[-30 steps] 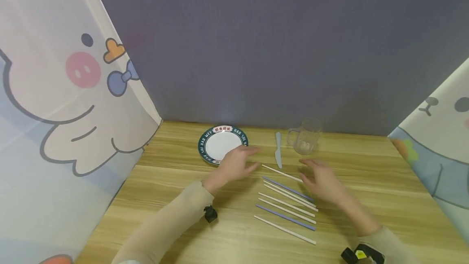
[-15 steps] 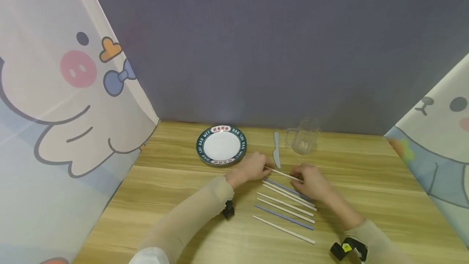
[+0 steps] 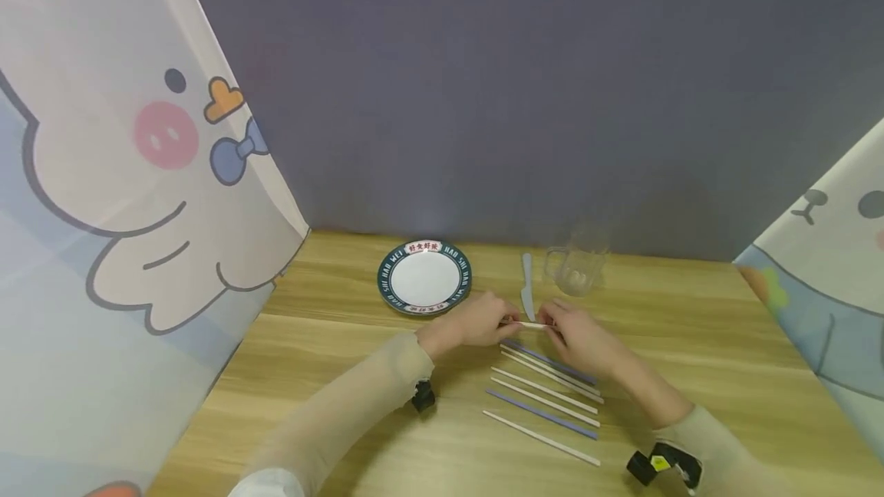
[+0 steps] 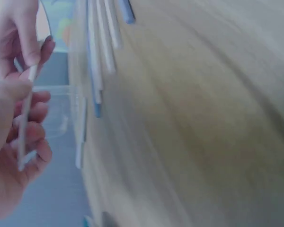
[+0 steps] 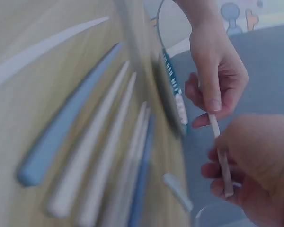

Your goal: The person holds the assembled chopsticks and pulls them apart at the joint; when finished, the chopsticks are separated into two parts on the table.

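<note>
Landmark: plate (image 3: 424, 278), white with a dark green lettered rim, flat on the table (image 3: 331, 286).

Held chopstick (image 3: 533, 325): 1, white; raised off the table, right of the plate and nearer the person.

Left hand (image 3: 476, 319): nearest the plate, on its near right side; thumb and fingers pinch the held chopstick towards its left end.

Right hand (image 3: 580, 337): farther right of the plate; thumb and fingers grip the same piece towards its right end.

White chopsticks (image 3: 542, 438): 5, lying to the right of the plate and nearer the person, in a loose, slanting row.

Blue chopsticks (image 3: 542, 414): 2, lying in that same row.

Knife (image 3: 527, 290): 1, pale, right of the plate.

Mug (image 3: 578, 268): 1, clear, handled, right of the plate beyond the knife.

Progress, as judged: early. Done: 1 of 8 chopsticks taken up, in 2 hands, not set down. Left: 7 spread apart, ungathered; none seen on the plate or in the mug.
</note>
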A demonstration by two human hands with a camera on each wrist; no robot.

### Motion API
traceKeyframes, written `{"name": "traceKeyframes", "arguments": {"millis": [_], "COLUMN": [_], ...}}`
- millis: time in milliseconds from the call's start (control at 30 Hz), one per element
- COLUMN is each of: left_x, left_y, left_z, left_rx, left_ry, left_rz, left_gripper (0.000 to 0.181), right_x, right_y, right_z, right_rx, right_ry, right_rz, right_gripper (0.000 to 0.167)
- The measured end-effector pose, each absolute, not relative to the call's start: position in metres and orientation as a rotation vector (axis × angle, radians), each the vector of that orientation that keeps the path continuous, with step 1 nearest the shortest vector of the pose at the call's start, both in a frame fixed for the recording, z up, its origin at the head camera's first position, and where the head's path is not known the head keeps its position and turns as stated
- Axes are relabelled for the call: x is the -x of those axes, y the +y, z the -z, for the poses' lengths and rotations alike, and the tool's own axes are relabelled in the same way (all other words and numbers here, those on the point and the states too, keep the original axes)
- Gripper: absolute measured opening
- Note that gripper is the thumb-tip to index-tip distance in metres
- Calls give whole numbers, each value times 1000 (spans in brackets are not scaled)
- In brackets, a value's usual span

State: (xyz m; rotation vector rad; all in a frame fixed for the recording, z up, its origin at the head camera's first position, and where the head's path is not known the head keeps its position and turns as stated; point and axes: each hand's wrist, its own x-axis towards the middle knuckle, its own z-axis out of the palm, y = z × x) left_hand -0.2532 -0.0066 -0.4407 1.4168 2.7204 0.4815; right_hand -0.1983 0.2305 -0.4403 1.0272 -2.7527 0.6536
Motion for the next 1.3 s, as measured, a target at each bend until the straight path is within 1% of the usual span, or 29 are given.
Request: {"name": "traceKeyframes", "arguments": {"millis": [67,167,333,467,633,833,900,1100,1300], "left_x": [248,242,235,228,222,216,215,213,215], "left_y": [-8,-13,-21,-23,-23,-19,-20,-27,-25], "left_z": [436,430,424,418,412,408,408,409,412], "left_rx": [-1479,-1501,-1488,-1508,-1518,-1527,-1557,-1672,-1687], "left_ry": [2660,2654,2676,2695,2802,2867,2872,2887,2889], "left_rz": [-481,-439,-319,-259,-160,-120,-127,-93,-105], "left_gripper": [27,32,38,36,32,32,31,27,29], "right_x": [196,195,193,192,191,187,187,186,184], "right_y": [226,220,212,210,213,219,219,219,220], "right_z": [432,424,416,410,406,408,410,413,415], "right_rx": [-1107,-1197,-1245,-1248,-1251,-1246,-1257,-1305,-1273], "right_ry": [-2754,-2724,-2690,-2686,-2629,-2552,-2520,-2440,-2447], "right_rz": [-693,-729,-722,-694,-638,-561,-551,-522,-508], "right_gripper": [6,7,11,18,17,16,16,9,18]}}
